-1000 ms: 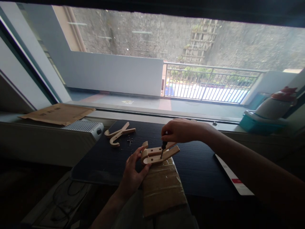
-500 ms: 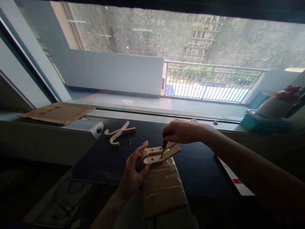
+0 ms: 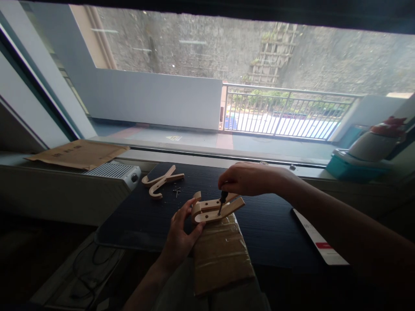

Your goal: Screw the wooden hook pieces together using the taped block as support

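My right hand (image 3: 248, 178) grips a dark-handled screwdriver (image 3: 223, 197) from above. Its tip stands in a hole of the nearer pale wooden hook (image 3: 212, 215), tilted slightly. Around the curved end of that hook my left hand (image 3: 180, 233) is closed, thumb in front and fingers behind. A second wooden hook (image 3: 210, 203) lies alongside, partly hidden by the screwdriver and right hand. Both rest over the far end of a tape-wrapped brown cardboard piece (image 3: 223, 261). Two more wooden hooks (image 3: 164, 179) lie crossed at the back left, near several screws (image 3: 177, 190).
The dark table (image 3: 136, 220) stands below a window. A white heater (image 3: 113, 172) and a brown envelope (image 3: 78, 153) are at left. At right lie a white card with a red stripe (image 3: 320, 242) and a teal box (image 3: 352, 166) on the sill.
My right hand has shifted slightly left and its fingers have turned a little on the screwdriver handle. The left hand and the hooks have hardly moved.
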Demonstrator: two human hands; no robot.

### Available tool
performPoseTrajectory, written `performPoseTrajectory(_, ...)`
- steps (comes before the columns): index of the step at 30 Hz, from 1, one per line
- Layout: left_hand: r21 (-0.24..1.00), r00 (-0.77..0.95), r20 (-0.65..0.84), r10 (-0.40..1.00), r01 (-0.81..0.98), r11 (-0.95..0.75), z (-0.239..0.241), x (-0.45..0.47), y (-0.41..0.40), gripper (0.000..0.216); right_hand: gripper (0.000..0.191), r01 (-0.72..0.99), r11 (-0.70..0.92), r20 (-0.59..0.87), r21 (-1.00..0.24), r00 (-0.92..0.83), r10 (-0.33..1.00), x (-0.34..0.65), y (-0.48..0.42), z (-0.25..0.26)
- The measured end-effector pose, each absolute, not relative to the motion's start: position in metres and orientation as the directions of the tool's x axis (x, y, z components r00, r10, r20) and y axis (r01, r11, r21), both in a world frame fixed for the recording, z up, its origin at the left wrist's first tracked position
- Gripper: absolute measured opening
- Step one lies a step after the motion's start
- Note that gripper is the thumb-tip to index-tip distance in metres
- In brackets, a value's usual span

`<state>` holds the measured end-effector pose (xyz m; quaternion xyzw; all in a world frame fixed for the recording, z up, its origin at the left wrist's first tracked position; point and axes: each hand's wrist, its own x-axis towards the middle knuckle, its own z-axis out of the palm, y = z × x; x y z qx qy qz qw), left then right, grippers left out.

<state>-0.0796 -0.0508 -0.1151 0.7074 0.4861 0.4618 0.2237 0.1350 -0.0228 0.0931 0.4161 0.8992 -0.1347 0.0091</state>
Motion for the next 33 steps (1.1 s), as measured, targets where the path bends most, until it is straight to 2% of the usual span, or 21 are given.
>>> performPoseTrajectory(7, 0.776, 0.104, 0.413, 0.905, 0.479, -0.409, -0.113, -0.080, -0.052, 0.057, 0.026, 0.719, 0.624, -0.164, -0.305, -0.686, 0.709, 0.136, -0.016, 0.086)
performPoseTrajectory(17, 0.776, 0.097, 0.420, 0.902, 0.477, -0.413, -0.114, -0.079, -0.052, 0.058, 0.028, 0.748, 0.594, -0.115, -0.295, -0.645, 0.756, 0.138, -0.008, 0.075)
performPoseTrajectory(25, 0.770, 0.111, 0.416, 0.903, 0.486, -0.414, -0.114, -0.080, -0.051, 0.057, 0.030, 0.735, 0.586, -0.166, -0.341, -0.661, 0.732, 0.137, -0.019, 0.089)
performPoseTrajectory(33, 0.781, 0.100, 0.412, 0.906, 0.474, -0.407, -0.113, -0.079, -0.051, 0.057, 0.028, 0.727, 0.581, -0.183, -0.365, -0.669, 0.721, 0.138, -0.014, 0.081)
